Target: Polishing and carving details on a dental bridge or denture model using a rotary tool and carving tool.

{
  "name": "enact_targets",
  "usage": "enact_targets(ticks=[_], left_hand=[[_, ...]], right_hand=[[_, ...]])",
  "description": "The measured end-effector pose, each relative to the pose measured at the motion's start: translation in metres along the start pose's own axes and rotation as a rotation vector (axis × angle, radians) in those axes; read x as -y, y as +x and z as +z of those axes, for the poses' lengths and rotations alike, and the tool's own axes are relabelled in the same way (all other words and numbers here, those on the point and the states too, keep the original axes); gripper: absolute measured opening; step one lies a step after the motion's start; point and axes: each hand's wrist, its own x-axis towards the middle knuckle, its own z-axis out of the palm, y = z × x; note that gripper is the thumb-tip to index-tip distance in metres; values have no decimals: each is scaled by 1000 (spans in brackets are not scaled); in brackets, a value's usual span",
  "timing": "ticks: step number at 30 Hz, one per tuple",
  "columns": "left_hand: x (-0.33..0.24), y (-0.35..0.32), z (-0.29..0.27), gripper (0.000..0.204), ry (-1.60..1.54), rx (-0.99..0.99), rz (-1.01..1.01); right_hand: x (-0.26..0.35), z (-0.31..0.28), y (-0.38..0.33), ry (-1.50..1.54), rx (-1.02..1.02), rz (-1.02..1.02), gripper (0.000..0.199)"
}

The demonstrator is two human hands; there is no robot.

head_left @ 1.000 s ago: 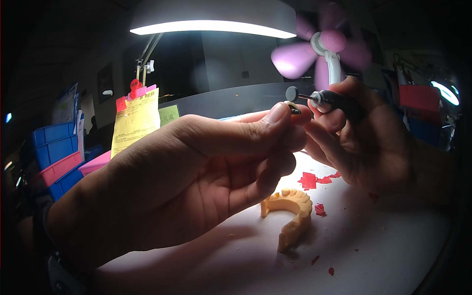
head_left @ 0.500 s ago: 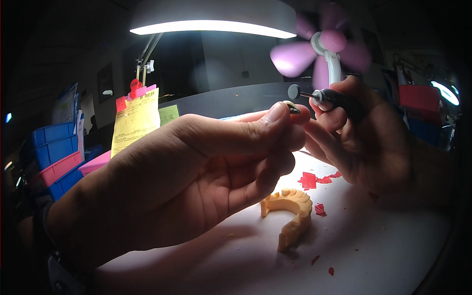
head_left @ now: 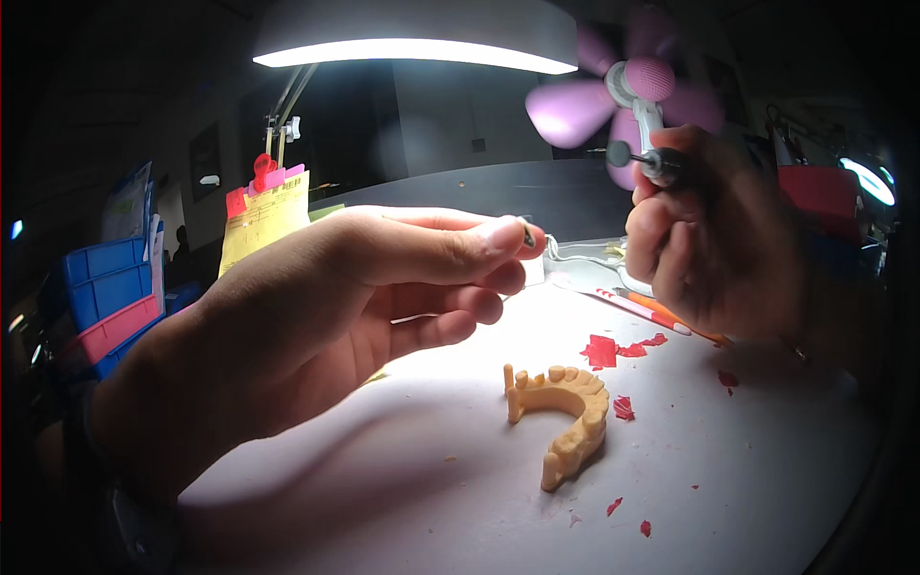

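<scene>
Between the thumb and fingertips of my left hand is a small shiny dental piece, dark with a pale edge; most of it is hidden, so its exact kind is unclear. My right hand grips a rotary handpiece, black with a metal collar and a round grey disc on its thin shank. The disc is up and to the right of the dental piece, apart from it. Below both hands, a yellowish dental arch model with teeth and posts stands on the white table.
Red wax scraps lie right of the model. Behind them are a red-and-white pen and a white cable. A lit lamp hangs above; a pink fan turns behind my right hand. Blue bins and a yellow slip stand left.
My hands have moved apart: the left with the dental piece to the left and slightly down, the right with the handpiece to the right and up. The pens and cable now show between them.
</scene>
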Motion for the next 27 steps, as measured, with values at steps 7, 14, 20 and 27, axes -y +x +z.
enact_targets(ticks=[7, 14, 20, 27], left_hand=[[-6, 4, -3, 44, 536, -66, -74], [0, 3, 9, 41, 603, 55, -198], [3, 5, 9, 40, 690, 51, -246], [8, 5, 9, 39, 706, 56, -230]], right_hand=[[78, -7, -37, -616, -594, -130, 28], [76, -3, -85, -1724, -1192, -76, 27], [92, -14, -75, -1888, -1236, 556, 34], [95, -33, -69, -1781, -1348, 791, 37]])
